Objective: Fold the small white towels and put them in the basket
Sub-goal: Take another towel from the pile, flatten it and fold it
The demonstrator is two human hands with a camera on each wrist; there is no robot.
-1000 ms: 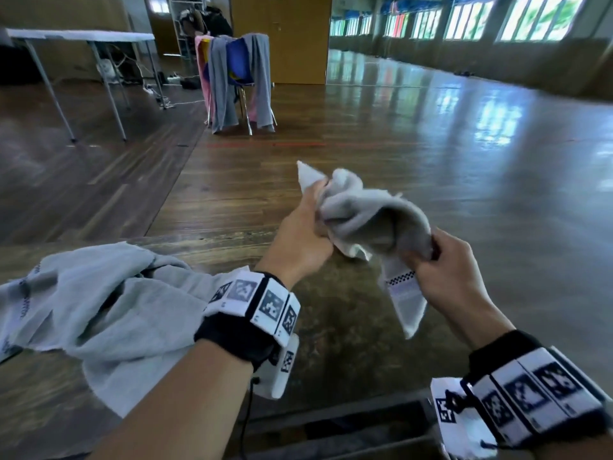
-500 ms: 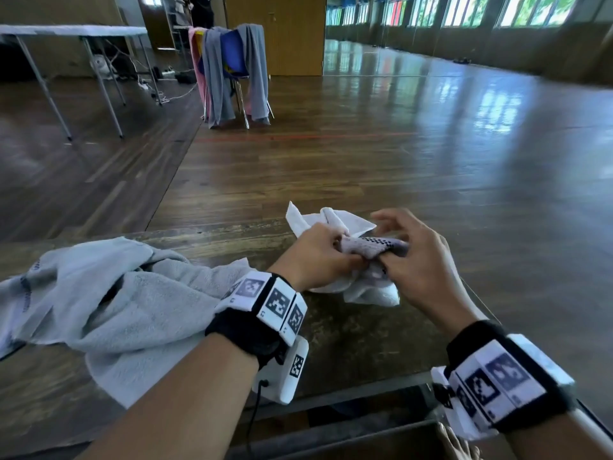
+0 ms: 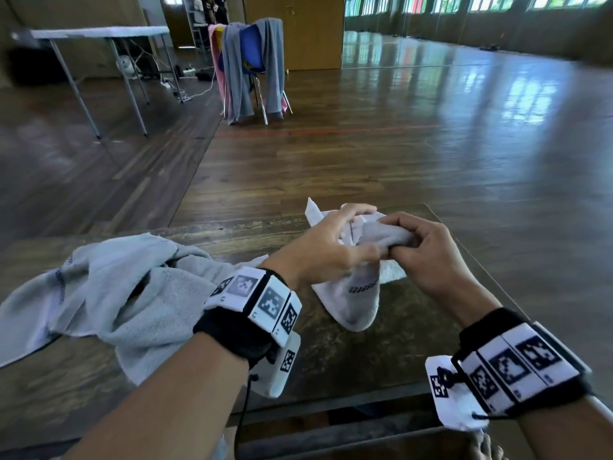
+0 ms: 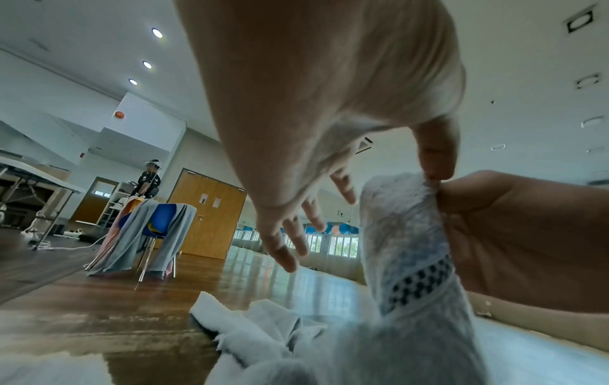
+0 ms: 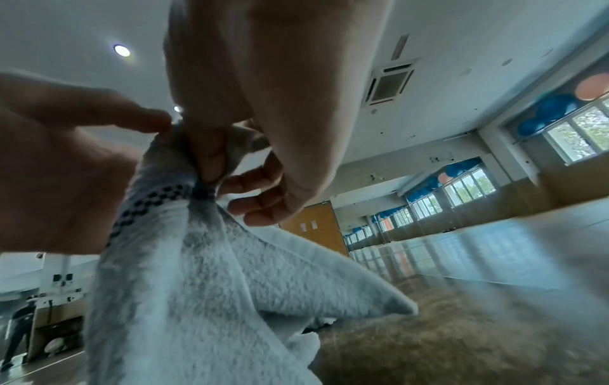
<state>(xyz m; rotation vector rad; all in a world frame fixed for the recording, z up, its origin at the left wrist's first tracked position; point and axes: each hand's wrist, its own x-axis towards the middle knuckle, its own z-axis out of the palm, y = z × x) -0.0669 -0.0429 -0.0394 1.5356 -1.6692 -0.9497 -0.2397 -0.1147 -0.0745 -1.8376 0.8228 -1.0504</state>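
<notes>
While both forearms reached forward over the worn dark wooden tabletop (image 3: 331, 360), the right hand (image 3: 428, 257) curled its fingers round a bunched part of the small white terry towel with a dark checked band (image 3: 358, 293), thumb and fingers pinching it. The left hand (image 3: 325, 250) pinched the same bunch with its thumb just beside the right, its other fingers (image 4: 280, 247) spread loosely and apart. One small towel was held, its lower folds resting on the tabletop. One larger crumpled pale grey towel (image 3: 116, 293) lay to the left, under the left forearm.
</notes>
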